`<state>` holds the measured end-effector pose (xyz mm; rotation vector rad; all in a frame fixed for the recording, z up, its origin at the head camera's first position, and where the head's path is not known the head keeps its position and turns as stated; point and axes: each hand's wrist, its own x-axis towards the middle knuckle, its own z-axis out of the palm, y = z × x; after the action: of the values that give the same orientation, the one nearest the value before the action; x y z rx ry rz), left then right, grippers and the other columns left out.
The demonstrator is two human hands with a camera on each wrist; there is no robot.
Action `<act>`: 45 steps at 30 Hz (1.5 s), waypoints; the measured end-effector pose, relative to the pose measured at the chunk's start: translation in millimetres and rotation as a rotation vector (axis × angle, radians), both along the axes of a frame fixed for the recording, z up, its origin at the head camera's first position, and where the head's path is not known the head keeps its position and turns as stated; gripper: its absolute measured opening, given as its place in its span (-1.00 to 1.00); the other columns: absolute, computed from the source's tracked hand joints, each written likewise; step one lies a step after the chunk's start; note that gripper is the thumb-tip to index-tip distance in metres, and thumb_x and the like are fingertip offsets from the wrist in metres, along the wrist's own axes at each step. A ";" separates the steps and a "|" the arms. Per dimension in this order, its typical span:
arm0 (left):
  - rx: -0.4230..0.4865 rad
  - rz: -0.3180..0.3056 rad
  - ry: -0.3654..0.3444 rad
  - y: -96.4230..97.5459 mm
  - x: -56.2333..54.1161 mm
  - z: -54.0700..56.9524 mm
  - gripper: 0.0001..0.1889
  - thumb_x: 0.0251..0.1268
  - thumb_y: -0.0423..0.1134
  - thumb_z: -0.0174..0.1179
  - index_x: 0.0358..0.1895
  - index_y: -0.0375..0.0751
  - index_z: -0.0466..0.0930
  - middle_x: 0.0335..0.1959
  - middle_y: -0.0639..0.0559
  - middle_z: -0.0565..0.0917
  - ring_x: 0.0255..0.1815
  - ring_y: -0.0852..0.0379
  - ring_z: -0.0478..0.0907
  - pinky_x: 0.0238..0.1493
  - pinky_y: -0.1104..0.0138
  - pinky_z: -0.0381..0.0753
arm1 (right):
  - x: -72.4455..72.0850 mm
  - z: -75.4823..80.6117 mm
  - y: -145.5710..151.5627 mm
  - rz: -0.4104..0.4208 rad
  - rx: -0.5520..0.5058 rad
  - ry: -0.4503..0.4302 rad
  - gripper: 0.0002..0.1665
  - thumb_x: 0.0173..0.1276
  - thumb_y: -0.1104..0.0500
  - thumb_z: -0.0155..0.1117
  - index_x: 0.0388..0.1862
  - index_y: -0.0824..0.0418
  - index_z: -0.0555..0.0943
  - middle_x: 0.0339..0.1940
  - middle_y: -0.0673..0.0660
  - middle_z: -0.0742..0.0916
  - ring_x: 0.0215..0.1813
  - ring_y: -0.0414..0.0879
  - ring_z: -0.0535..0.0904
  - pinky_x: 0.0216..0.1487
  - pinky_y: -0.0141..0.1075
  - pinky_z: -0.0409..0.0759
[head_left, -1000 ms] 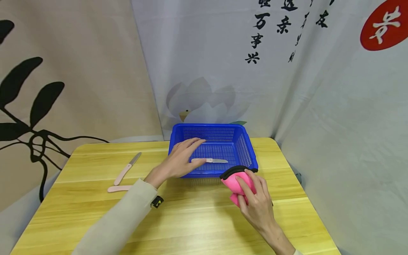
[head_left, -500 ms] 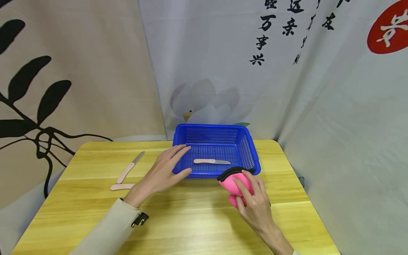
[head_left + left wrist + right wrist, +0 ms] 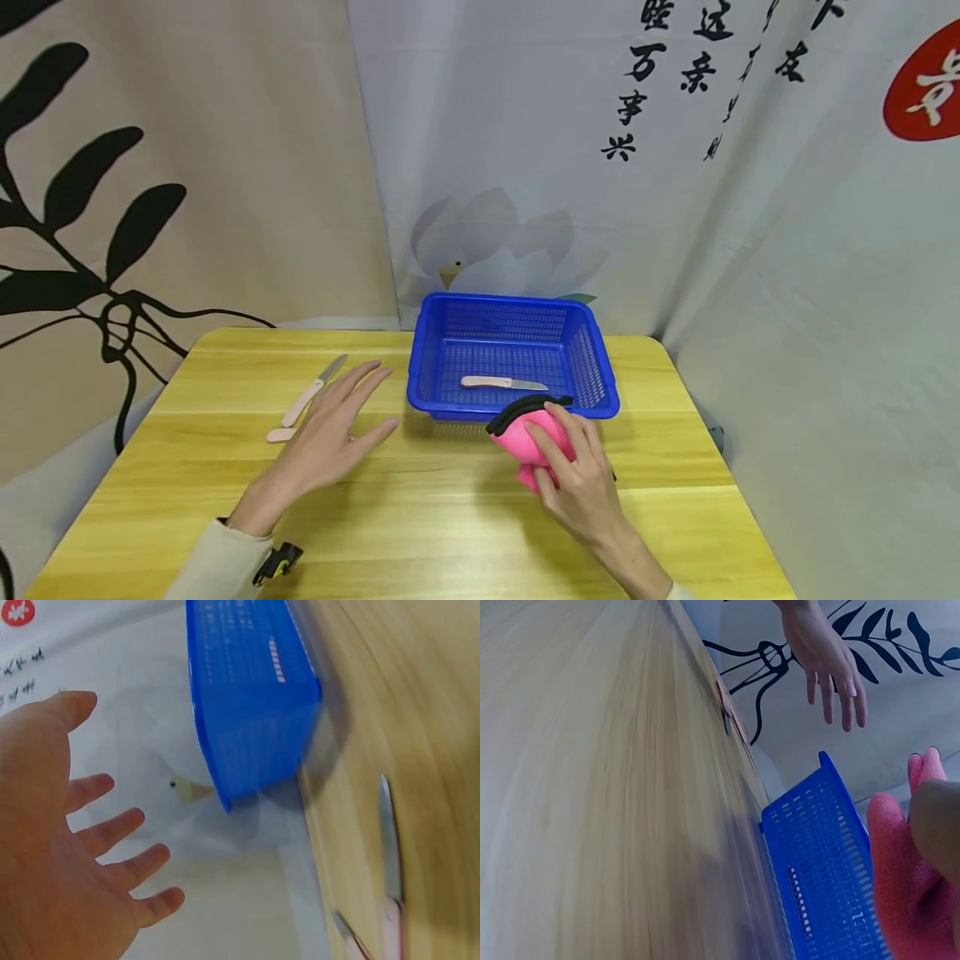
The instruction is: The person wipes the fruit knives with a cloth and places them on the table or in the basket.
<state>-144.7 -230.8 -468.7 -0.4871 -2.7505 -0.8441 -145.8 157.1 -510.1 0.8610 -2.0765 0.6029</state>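
Observation:
My right hand (image 3: 581, 487) grips a bunched, soft pink item with black trim (image 3: 528, 437), just in front of the blue basket (image 3: 420, 392). In the right wrist view the pink fabric (image 3: 896, 877) looks fuzzy. A small knife with a pale pink handle (image 3: 486, 382) lies inside the basket. My left hand (image 3: 322, 442) is held over the table left of the basket, fingers spread and holding nothing. Beside it are two similar knives, one slanted (image 3: 302, 402) and one whose handle end (image 3: 281, 435) shows while my hand hides the rest.
All this is on a wooden table (image 3: 420, 533). Behind it hangs a pale curtain (image 3: 300, 167) with printed leaves and characters, close to the basket's back. Another curtain (image 3: 840, 333) runs along the right side.
My left hand has drawn back from over the basket, leftward and toward me, to beside the two table knives. The right hand keeps its grip on the pink item and shifts slightly left.

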 end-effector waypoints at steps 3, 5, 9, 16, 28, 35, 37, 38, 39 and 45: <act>0.010 0.025 0.002 -13.9 6.8 -4.5 -0.22 0.69 0.09 0.33 0.81 0.04 0.27 0.85 -0.20 0.24 0.80 -0.50 0.19 0.63 -0.60 0.13 | -0.9 0.1 -4.8 0.018 0.002 0.000 -0.32 0.09 0.34 0.42 0.27 0.16 0.82 0.41 0.38 0.74 0.24 0.29 0.66 0.05 0.08 0.83; 0.020 0.040 0.007 -24.0 10.8 -8.2 -0.22 0.68 0.06 0.34 0.80 0.02 0.28 0.86 -0.22 0.22 0.80 -0.51 0.18 0.63 -0.60 0.11 | -1.4 0.0 -8.0 0.030 0.002 0.004 -0.31 0.07 0.35 0.42 0.28 0.16 0.82 0.40 0.39 0.74 0.23 0.29 0.66 0.05 0.08 0.83; 0.033 0.070 0.024 -45.5 20.3 -17.0 -0.20 0.63 0.01 0.40 0.79 -0.03 0.30 0.81 -0.30 0.28 0.76 -0.55 0.23 0.55 -0.63 0.17 | -1.9 0.0 -13.0 0.046 0.008 0.004 -0.30 0.06 0.35 0.42 0.29 0.15 0.82 0.41 0.38 0.74 0.23 0.28 0.65 0.07 0.07 0.81; 0.022 0.130 0.047 -85.1 34.3 -37.2 -0.17 0.57 -0.07 0.47 0.79 0.02 0.32 0.70 -0.46 0.40 0.59 -0.67 0.37 0.39 -0.64 0.28 | -1.3 -0.5 -16.0 0.048 0.037 -0.024 -0.30 0.08 0.33 0.47 0.30 0.14 0.81 0.43 0.38 0.72 0.25 0.28 0.64 0.11 0.07 0.81; -0.007 0.136 0.014 -110.8 31.4 -69.6 -0.24 0.58 -0.07 0.45 0.68 -0.31 0.42 0.63 -0.53 0.47 0.55 -0.67 0.42 0.40 -0.60 0.36 | -1.0 -2.0 -21.8 0.058 0.060 -0.009 -0.31 0.08 0.30 0.50 0.29 0.16 0.81 0.45 0.39 0.72 0.25 0.27 0.65 0.16 0.08 0.80; -0.047 0.071 0.083 -107.5 19.7 -82.9 -0.32 0.48 -0.17 0.52 0.55 -0.38 0.56 0.50 -0.47 0.63 0.44 -0.59 0.60 0.37 -0.50 0.54 | -0.6 -3.0 -22.9 0.057 0.076 -0.007 -0.30 0.06 0.31 0.49 0.30 0.15 0.80 0.45 0.39 0.71 0.23 0.26 0.64 0.13 0.08 0.80; -0.070 0.071 0.079 -106.7 17.1 -86.0 -0.35 0.48 -0.15 0.52 0.52 -0.37 0.60 0.48 -0.45 0.66 0.43 -0.58 0.62 0.35 -0.48 0.56 | -0.1 -3.6 -22.9 0.058 0.078 -0.005 -0.31 0.08 0.30 0.52 0.30 0.15 0.80 0.45 0.39 0.71 0.23 0.25 0.64 0.13 0.07 0.80; -0.082 0.072 0.073 -106.3 16.2 -87.4 -0.37 0.49 -0.14 0.51 0.50 -0.36 0.62 0.47 -0.44 0.67 0.43 -0.58 0.62 0.35 -0.48 0.57 | 0.1 -3.9 -22.7 0.058 0.080 -0.004 -0.31 0.09 0.29 0.53 0.30 0.15 0.80 0.45 0.39 0.71 0.23 0.25 0.64 0.13 0.07 0.80; -0.094 0.073 0.062 -105.7 15.5 -88.4 -0.39 0.50 -0.13 0.51 0.49 -0.35 0.63 0.47 -0.43 0.68 0.43 -0.58 0.62 0.36 -0.48 0.56 | 0.4 -4.1 -22.6 0.059 0.081 -0.002 -0.32 0.09 0.28 0.54 0.30 0.15 0.80 0.45 0.39 0.71 0.22 0.24 0.64 0.13 0.07 0.79; -0.157 0.095 0.021 -101.5 14.0 -90.8 -0.45 0.49 -0.17 0.52 0.43 -0.33 0.69 0.42 -0.41 0.72 0.44 -0.56 0.63 0.37 -0.52 0.53 | -0.1 -4.4 -22.0 0.057 0.093 -0.002 -0.34 0.10 0.26 0.56 0.28 0.16 0.81 0.43 0.40 0.72 0.19 0.24 0.65 0.12 0.05 0.79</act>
<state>-130.6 -332.3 -559.5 -0.3872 -2.8083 -0.6014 -145.9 135.1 -514.5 0.9753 -2.1014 0.5409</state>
